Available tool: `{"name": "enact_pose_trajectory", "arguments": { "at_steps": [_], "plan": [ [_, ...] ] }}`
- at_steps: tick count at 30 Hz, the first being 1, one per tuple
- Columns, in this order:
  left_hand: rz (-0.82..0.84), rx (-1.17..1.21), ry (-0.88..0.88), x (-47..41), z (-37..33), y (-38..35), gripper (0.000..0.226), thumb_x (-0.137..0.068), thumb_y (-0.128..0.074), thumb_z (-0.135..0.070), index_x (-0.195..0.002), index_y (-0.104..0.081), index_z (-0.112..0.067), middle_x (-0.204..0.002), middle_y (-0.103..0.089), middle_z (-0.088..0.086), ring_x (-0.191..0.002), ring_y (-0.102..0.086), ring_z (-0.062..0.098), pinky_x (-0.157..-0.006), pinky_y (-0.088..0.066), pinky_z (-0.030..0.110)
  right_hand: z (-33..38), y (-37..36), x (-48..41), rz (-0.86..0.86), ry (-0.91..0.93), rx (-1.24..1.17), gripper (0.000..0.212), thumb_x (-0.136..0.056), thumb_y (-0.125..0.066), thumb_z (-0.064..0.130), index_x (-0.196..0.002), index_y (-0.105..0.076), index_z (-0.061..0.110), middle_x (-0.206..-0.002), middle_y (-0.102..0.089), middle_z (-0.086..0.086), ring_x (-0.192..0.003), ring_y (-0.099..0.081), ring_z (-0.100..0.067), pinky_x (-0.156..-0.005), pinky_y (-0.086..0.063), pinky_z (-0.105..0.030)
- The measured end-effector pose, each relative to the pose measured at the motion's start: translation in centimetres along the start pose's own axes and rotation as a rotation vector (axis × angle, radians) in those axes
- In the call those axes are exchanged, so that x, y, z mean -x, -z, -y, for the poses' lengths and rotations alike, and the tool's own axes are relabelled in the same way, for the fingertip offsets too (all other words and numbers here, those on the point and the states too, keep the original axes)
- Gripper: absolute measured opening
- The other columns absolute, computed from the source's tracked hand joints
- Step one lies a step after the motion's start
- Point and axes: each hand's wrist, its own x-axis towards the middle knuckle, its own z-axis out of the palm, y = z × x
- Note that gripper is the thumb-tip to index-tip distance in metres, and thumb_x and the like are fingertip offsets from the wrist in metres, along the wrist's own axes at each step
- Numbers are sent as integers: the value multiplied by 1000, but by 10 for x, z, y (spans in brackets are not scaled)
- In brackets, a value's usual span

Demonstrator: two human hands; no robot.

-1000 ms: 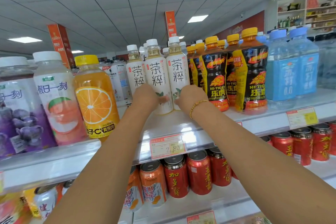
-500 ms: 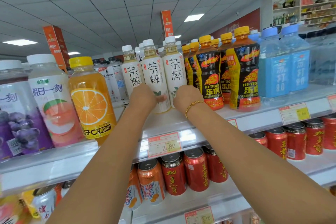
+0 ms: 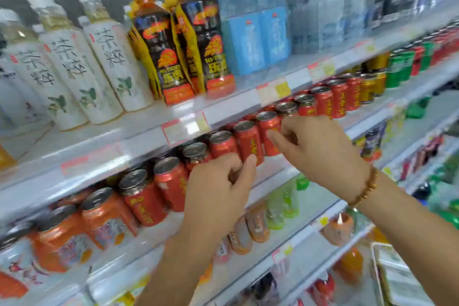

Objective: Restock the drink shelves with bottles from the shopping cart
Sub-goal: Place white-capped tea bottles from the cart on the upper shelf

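Left hand [image 3: 218, 189] and right hand [image 3: 320, 151] just before red cans [image 3: 248, 139] at shelf edge [image 3: 269, 172]

White paper price tags [image 3: 185, 129] were blurred, unreadable. Whether left hand [image 3: 218, 186] or right hand [image 3: 320, 149] gripped the red metal cans [image 3: 248, 139]: undetermined.

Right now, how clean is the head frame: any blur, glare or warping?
Head view: motion blur smears everything, price tags unreadable, water bottles at right worst, right hand sharpest. Head view: wide-angle lens bows and tilts the shelves; can tops catch glare; lighting even, no hard shadows.
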Motion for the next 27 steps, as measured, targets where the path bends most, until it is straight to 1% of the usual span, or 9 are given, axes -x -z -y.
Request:
{"name": "enact_pose_trajectory", "arguments": {
  "at_steps": [4,8,9,11,13,16,21,25,27],
  "plan": [
    [378,144,208,39,-6,-119,41,-83,-57,-48,-55,-42,-22,-45,-44,-4,-47,-43,5,-52,-37,24,-125,-28,74,385,-335,46,30,-89,-54,40,-69,-46,20,-71,-60,-7,-83,-61,-29,-63,-37,-32],
    [665,242,330,81,-24,-230,16,-81,-67,-37,-77,-54,-27,-75,-63,-10,-69,-60,7,-70,-48,24,-230,-45,159,533,-551,69,11,-81,-69,27,-81,-61,20,-77,-60,-5,-87,-65,-25,-64,-45,-28],
    [713,281,350,92,-30,-257,14,-80,-67,-34,-80,-54,-27,-82,-64,-9,-72,-61,4,-71,-48,21,-259,-54,183,554,-586,97,15,-77,-73,26,-87,-65,18,-80,-63,-11,-85,-66,-28,-63,-47,-28],
    [820,319,400,113,-45,-308,11,-83,-67,-22,-84,-56,-26,-90,-64,-4,-74,-58,-2,-69,-44,14,-310,-67,232,646,-864,75,33,-84,-66,29,-109,-60,9,-107,-64,-19,-103,-61,-33,-82,-46,-31],
    [892,302,442,136,-53,-359,12,-84,-66,-15,-96,-63,-14,-99,-66,4,-88,-61,10,-80,-46,22,-355,-82,283,743,-1056,14,39,-87,-59,28,-117,-54,4,-117,-61,-19,-112,-55,-34,-90,-41,-32],
    [993,296,486,174,-54,-435,30,-83,-67,-15,-110,-59,-5,-105,-64,9,-99,-61,22,-90,-48,37,-403,-103,346,790,-1247,-40,43,-90,-56,25,-124,-48,1,-125,-54,-20,-117,-50,-32,-91,-39,-30],
    [1116,200,542,223,-36,-541,21,-82,-68,-9,-101,-63,-3,-106,-65,11,-104,-60,23,-87,-41,25,-461,-154,418,754,-1475,-182,41,-91,-57,25,-124,-51,2,-126,-56,-17,-118,-51,-32,-94,-40,-31],
    [1169,108,526,244,-20,-613,37,-80,-71,-13,-114,-59,-7,-113,-62,9,-107,-58,23,-87,-43,27,-498,-205,460,699,-1668,-322,42,-91,-56,22,-127,-50,1,-109,-56,-13,-106,-56,-28,-96,-43,-37],
    [1192,75,485,249,-16,-646,45,-81,-70,-14,-122,-54,-8,-119,-60,8,-109,-57,24,-89,-44,30,-511,-226,475,619,-1773,-401,38,-96,-46,17,-132,-45,6,-114,-58,-13,-112,-56,-29,-95,-43,-36]
  ]
}}
